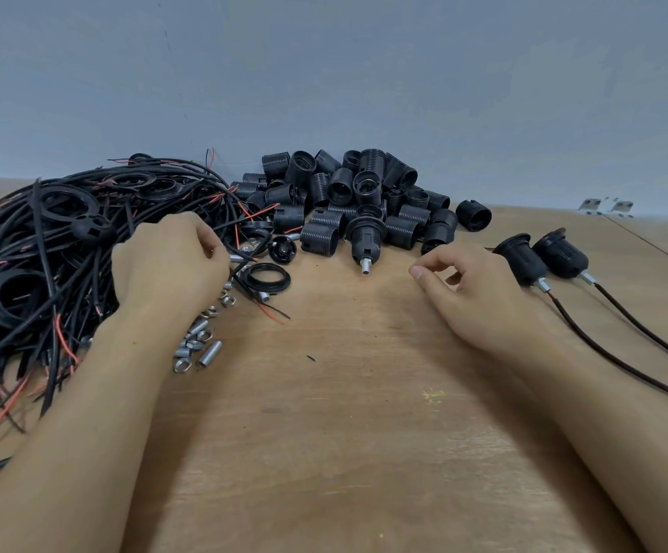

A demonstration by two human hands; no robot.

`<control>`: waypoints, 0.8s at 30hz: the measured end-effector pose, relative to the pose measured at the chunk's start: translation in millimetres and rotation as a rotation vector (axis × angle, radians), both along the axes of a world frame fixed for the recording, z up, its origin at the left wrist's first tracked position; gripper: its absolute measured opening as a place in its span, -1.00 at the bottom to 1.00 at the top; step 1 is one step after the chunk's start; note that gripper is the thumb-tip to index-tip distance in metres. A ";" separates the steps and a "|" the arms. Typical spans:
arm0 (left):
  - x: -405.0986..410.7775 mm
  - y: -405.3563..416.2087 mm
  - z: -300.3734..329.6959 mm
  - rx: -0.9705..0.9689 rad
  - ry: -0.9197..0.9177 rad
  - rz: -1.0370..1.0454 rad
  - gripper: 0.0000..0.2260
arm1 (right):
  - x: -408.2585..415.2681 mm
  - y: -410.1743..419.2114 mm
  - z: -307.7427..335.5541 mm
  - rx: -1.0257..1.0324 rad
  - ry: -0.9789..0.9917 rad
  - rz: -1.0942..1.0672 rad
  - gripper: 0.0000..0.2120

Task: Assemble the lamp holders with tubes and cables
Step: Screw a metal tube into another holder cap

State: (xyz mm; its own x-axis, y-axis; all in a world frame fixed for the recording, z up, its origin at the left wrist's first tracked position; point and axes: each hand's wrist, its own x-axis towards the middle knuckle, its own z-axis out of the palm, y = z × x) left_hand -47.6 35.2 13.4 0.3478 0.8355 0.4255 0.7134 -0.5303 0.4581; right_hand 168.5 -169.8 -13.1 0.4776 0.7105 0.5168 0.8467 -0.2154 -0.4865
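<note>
**Plywood bench, both hands among lamp holder parts**

Plywood forms the table [344, 433], and two bare forearms reach across it from the near edge. The left hand [168, 265] lies knuckles up at the edge of the cable heap, fingers curled downward over a small metal tube [236, 257] by the fingertips; whether it actually pinches the tube or a wire cannot be told, since the fingertips are hidden. The right hand [472, 285] rests on the bare wood with fingers loosely bent and holding nothing, forefinger stretched toward the middle.

Just beside the left wrist lies a scatter of threaded tubes and nuts [198, 345]. A loose black ring [265, 277] sits flat a little beyond, near the left fingertips. To the left spreads a tangled pile of black and red cables [45, 253], with rings and caps caught in it.

To the right of the right hand lie two assembled holders [541, 257], side by side, each with a tube and a black cable trailing toward the near right edge.

Farther off, one holder with a tube fitted [365, 237] stands at the front of a heap of black threaded lamp holder shells [356, 193], piled against the grey wall [324, 73].
</note>
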 end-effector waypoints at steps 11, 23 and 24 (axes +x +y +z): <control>24.3 -39.8 -16.0 -0.187 -0.146 -0.948 -0.94 | -31.0 3.9 0.2 -0.013 0.197 0.357 -0.66; 38.0 -45.7 -32.2 -0.198 -0.135 -0.932 -0.92 | -35.6 7.1 -0.3 -0.081 0.280 0.372 -0.92; 38.3 -45.8 -33.1 -0.191 -0.121 -0.921 -0.91 | -36.3 8.0 -0.9 -0.112 0.260 0.364 -0.89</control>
